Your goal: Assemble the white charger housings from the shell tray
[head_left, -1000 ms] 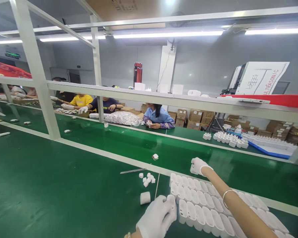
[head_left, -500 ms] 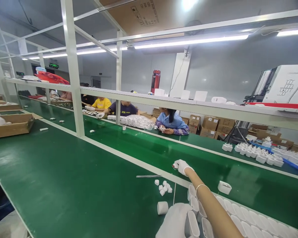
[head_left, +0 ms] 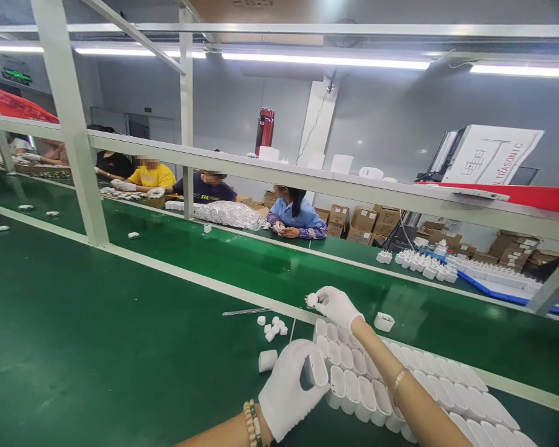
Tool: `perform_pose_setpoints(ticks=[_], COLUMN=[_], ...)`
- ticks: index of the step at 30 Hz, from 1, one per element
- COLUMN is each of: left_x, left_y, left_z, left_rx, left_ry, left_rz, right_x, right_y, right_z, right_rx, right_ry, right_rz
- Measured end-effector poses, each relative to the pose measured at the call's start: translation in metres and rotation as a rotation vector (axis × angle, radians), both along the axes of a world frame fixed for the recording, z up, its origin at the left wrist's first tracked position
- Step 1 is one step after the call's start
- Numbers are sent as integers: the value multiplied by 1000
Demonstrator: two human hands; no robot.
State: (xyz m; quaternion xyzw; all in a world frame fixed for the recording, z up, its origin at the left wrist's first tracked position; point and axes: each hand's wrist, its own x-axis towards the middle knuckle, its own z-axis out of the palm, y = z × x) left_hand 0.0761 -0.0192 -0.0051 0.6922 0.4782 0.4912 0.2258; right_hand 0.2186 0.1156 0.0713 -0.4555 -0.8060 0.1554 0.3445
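My left hand (head_left: 289, 388), in a white glove, closes its thumb and fingers round a white oval plastic housing (head_left: 317, 370) with its open end up. My gloved right hand (head_left: 339, 308) pinches a small white part with metallic bits (head_left: 312, 300) above the green belt. Below and beside both hands stand rows of similar empty-looking housings (head_left: 367, 397). A single housing (head_left: 384, 321) with something inside stands on the belt right of my right hand. Another white housing (head_left: 267, 361) lies on its side next to my left hand.
Several small white pieces (head_left: 274, 328) and a thin clear strip (head_left: 246, 311) lie on the green table (head_left: 97, 347). A white frame post (head_left: 72, 124) and shelf cross the view. Across the belt (head_left: 242, 267), co-workers sit near a plastic-wrapped heap (head_left: 233, 214).
The view has turned right. My left hand now shows clearly with the housing in its grip. My right hand has come closer to it, with the small part held up off the belt.
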Motion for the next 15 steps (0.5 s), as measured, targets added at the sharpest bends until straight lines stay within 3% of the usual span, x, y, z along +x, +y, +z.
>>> perform_pose_setpoints(ticks=[9,15], left_x=[-2,-5], left_y=[-9,-14], left_z=[-4,-11], left_rx=[-26,33], left_ry=[27,74], left_rz=[-163,-141], right_x=[53,57], right_y=[-128,-140], right_z=[10,14], right_rx=[-117,-226], right_ry=[51,-68], right_rz=[187,184])
